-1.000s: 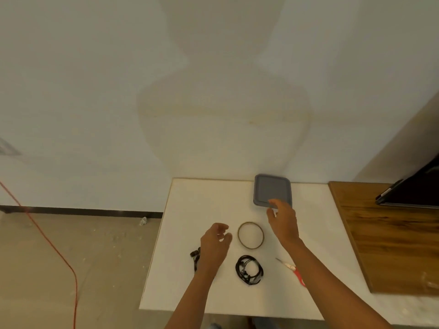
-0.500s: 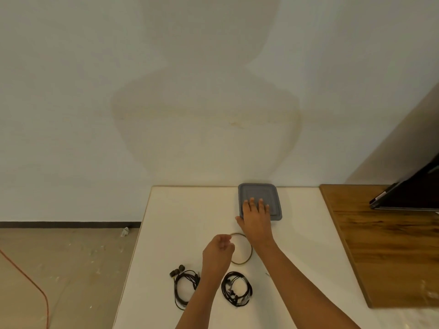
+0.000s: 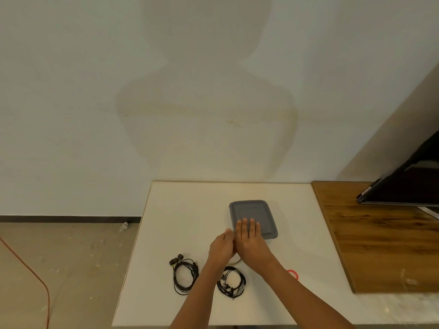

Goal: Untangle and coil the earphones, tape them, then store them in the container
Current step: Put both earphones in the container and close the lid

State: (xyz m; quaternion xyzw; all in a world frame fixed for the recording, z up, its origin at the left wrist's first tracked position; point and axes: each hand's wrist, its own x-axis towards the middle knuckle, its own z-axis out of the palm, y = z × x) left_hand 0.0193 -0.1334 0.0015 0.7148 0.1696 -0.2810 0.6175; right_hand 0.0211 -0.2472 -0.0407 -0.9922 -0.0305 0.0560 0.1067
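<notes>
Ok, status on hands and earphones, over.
Right hand flat on lid. Left hand at its corner, grip unclear. Both earphones lie untouched. Tape mostly under hands.

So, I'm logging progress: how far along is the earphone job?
Done: the left earphones and right earphones lie loosely coiled on the table; whether taped, I cannot tell. In hand: the right hand lies flat on the closed grey container, the left hand at its near-left corner, probably to open it. Left: nothing stored yet.

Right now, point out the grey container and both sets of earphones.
Grey container (image 3: pixel 256 210): head view, bare lid top.
Left earphones (image 3: pixel 179 257): head view, an earbud.
Right earphones (image 3: pixel 228 285): head view, tangled middle.
</notes>
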